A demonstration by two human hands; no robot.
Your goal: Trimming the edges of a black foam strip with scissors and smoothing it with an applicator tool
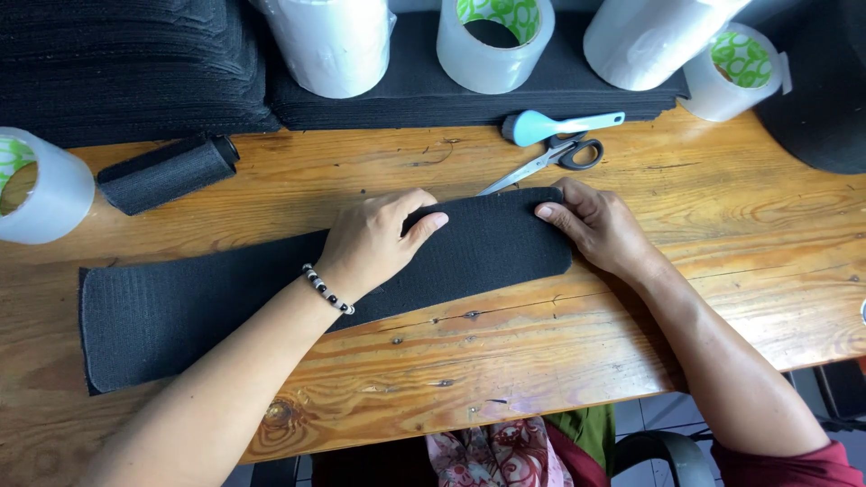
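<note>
A long black ribbed fabric strip (189, 307) lies flat across the wooden table (541, 361). My left hand (374, 242), with a beaded bracelet on the wrist, presses down on the strip's middle, fingers curled over its upper edge. At the strip's right end my right hand (597, 225) pinches the cloth between thumb and fingers. Just beyond the strip's far edge lie scissors (546, 160) with dark handles, closed.
A small black fabric roll (169, 173) lies at the left. Clear tape rolls (493, 36) and white rolls (332, 41) stand on stacked black fabric (135, 63) at the back. Another tape roll (36, 185) sits far left. A light-blue handled tool (559, 124) rests near the scissors.
</note>
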